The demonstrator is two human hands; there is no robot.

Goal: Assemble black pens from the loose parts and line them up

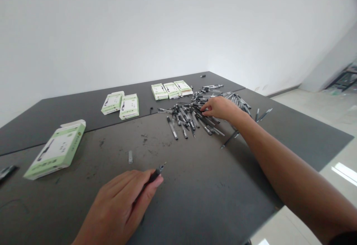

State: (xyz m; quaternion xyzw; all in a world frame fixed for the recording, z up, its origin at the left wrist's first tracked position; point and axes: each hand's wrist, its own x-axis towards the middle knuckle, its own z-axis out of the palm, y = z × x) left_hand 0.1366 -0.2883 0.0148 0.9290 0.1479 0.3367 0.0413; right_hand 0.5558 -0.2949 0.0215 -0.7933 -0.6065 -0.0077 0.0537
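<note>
My left hand (125, 202) is closed around a gel pen (154, 175) with a dark grip, low in the middle of the view. The pen's bare metal tip points up and to the right. Farther off, my right hand (216, 108) reaches into a pile of pens (185, 118), thumb and fingers curled together at the fingertips. Something dark lies at those fingertips, but I cannot make out what it is. The pile holds clear-barrelled pens with dark ends, lying in many directions. A small clear plastic piece (130, 157) rests on the table beyond my left hand.
On the dark table (184, 200) lies a large-looking green and white pen box (57, 148) with its flap up. Behind it are two more boxes (129, 106), and several others (160, 91) lie near the pile. A dark object (7, 172) sits at the left edge.
</note>
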